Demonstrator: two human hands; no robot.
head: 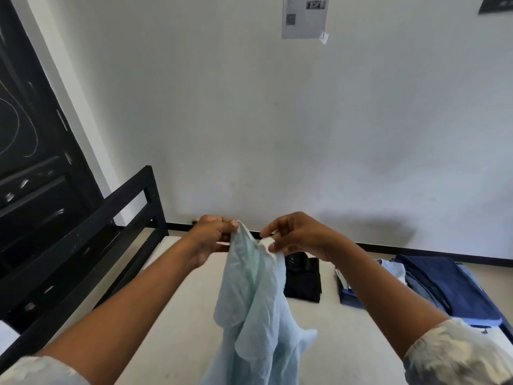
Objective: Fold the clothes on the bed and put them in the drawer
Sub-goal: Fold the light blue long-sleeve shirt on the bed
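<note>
Centrally, a pale blue shirt is held up above the bed, hanging from mid-view down to 6 o'clock, where it is cut off by the lower edge. Its top edge is pinched by the left hand, fingers curled round the cloth, just to 9 o'clock of centre. A whitish part of that edge, perhaps the collar, is pinched between thumb and fingers of the right hand, just to 3 o'clock. The hands are near each other, not touching. A folded black garment is seen on the bed behind the shirt, and a stack of blue clothes lies at 4 o'clock.

The step in hand is judged to be the opening-out of the shirt before folding. It would be done well if the shoulders were found, the hands drawn apart until the cloth hangs flat, any twisted sleeve freed, and the shirt then laid smooth on the bare part of the bed at 7 o'clock.

No drawer is shown. The shirt's sleeves and front are bunched together and cannot be told apart, and the fingertips are blurred
</note>
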